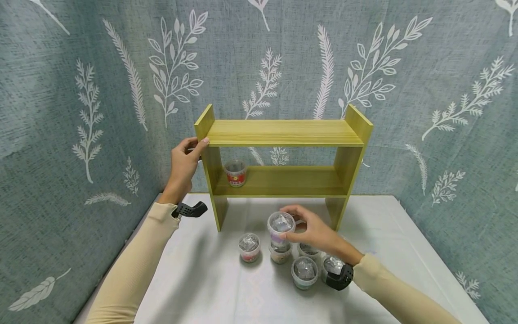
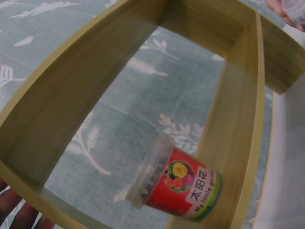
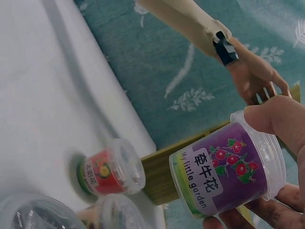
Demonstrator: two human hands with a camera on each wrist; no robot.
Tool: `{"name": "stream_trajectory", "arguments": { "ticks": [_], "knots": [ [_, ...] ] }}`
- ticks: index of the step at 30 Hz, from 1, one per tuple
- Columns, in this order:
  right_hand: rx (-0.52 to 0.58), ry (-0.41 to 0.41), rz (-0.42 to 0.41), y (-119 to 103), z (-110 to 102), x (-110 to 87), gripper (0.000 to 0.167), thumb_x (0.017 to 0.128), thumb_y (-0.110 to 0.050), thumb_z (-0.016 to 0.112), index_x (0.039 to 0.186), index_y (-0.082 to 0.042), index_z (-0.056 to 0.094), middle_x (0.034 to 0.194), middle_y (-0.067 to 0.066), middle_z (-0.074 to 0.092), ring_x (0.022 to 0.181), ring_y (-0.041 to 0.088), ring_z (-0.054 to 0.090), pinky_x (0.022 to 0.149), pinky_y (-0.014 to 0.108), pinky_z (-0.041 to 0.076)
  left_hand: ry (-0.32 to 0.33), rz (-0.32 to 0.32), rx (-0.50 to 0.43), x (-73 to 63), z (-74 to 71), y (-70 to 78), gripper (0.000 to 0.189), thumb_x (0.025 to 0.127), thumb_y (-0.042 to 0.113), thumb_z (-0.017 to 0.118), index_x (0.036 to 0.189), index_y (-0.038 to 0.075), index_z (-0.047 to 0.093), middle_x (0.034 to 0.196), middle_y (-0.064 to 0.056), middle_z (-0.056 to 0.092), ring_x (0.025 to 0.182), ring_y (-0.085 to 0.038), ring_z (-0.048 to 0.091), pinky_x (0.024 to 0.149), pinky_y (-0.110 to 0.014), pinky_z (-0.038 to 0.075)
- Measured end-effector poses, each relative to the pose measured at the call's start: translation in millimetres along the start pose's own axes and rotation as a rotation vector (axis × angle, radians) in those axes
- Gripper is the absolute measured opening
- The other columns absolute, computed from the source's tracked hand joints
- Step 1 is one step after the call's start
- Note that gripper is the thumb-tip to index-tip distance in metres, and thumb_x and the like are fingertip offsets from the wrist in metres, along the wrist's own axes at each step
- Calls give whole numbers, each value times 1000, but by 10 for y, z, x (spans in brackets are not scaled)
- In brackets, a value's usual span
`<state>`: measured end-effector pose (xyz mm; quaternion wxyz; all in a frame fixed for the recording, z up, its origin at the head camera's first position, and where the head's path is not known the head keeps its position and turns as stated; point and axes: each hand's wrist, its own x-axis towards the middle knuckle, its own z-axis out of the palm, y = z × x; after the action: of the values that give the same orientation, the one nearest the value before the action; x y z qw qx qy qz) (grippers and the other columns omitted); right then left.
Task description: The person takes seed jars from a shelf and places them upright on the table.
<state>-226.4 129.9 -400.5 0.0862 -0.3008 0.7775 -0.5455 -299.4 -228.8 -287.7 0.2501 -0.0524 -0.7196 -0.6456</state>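
My right hand (image 1: 313,229) holds a clear-lidded plastic tub with a purple flower label (image 3: 224,169), thumb by its rim and fingers beneath in the right wrist view. In the head view the tub is above the others, in front of the shelf. At the upper left corner of a small wooden shelf (image 1: 283,132), my left hand (image 1: 185,162) grips the side panel, thumb in front and fingers behind. A red-labelled tub (image 2: 183,183) stands on the middle board, near the left panel.
On the white table (image 1: 194,279) another red-labelled tub (image 1: 249,247) stands front left of the shelf. Several more tubs cluster under and beside my right forearm, including one at the front (image 1: 304,272). Leaf-patterned cloth (image 1: 251,58) hangs behind and at both sides.
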Motion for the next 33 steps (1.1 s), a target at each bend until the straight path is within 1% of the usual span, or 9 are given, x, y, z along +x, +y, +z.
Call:
{"name": "stream_trajectory", "arguments": {
  "ticks": [5, 8, 12, 16, 20, 22, 27, 30, 33],
  "knots": [
    [-6, -15, -10, 24, 50, -33, 62, 90, -20, 83, 144, -12, 54, 123, 7, 64, 112, 27, 60, 97, 38, 52, -7, -5, 6, -7, 0, 9, 51, 96, 44, 72, 130, 6, 66, 108, 1, 61, 98, -14, 57, 88, -30, 50],
    [-15, -29, -30, 34, 74, -52, 63, 90, -20, 82, 145, -12, 53, 125, 5, 64, 115, 25, 59, 99, 38, 51, -18, 1, 14, -14, -3, 7, 53, 97, 45, 72, 131, 6, 65, 110, 1, 60, 99, -14, 56, 90, -31, 49],
    [-15, -49, -35, 38, 105, -78, 64, 90, -21, 83, 146, -13, 53, 126, 3, 63, 117, 25, 58, 100, 38, 51, -25, 8, 15, -15, -10, -1, 55, 96, 46, 72, 132, 6, 65, 111, 1, 60, 100, -15, 56, 91, -33, 48],
    [-16, -63, -27, 48, 145, -100, 64, 88, -22, 84, 144, -15, 54, 126, 2, 62, 117, 27, 58, 99, 36, 52, -25, 6, 12, -12, -14, -5, 53, 97, 45, 71, 132, 6, 65, 111, 0, 60, 100, -14, 56, 90, -33, 48],
    [-13, -68, -42, 54, 180, -120, 61, 87, -22, 85, 141, -18, 56, 123, 2, 63, 116, 31, 58, 96, 35, 53, -24, 7, 9, -8, -15, -12, 52, 97, 45, 71, 131, 7, 65, 111, 0, 61, 100, -14, 56, 90, -33, 49],
    [-13, -69, -41, 59, 197, -130, 61, 86, -22, 86, 140, -19, 57, 122, 2, 64, 115, 29, 59, 96, 34, 53, -23, 9, 9, -2, -14, -16, 52, 97, 45, 72, 131, 7, 66, 111, 1, 61, 100, -14, 56, 90, -33, 49],
    [-7, -83, -34, 77, 248, -165, 62, 85, -23, 87, 139, -16, 57, 123, 2, 64, 114, 27, 59, 96, 35, 54, -22, 11, 15, 0, -15, -23, 52, 96, 46, 72, 131, 7, 66, 111, 1, 61, 100, -15, 56, 90, -33, 48],
    [3, -98, -27, 92, 275, -187, 64, 85, -23, 88, 140, -14, 56, 124, 2, 63, 115, 28, 59, 97, 35, 53, -22, 9, 13, -7, -14, -22, 52, 97, 45, 72, 131, 7, 66, 111, 0, 60, 100, -15, 56, 90, -34, 48],
    [5, -110, -26, 119, 299, -203, 65, 84, -23, 88, 140, -15, 56, 126, 1, 63, 116, 28, 60, 97, 34, 53, -17, 5, 8, -11, -14, -17, 51, 96, 45, 72, 131, 7, 66, 110, 0, 60, 100, -14, 56, 90, -33, 49]
  ]
}}
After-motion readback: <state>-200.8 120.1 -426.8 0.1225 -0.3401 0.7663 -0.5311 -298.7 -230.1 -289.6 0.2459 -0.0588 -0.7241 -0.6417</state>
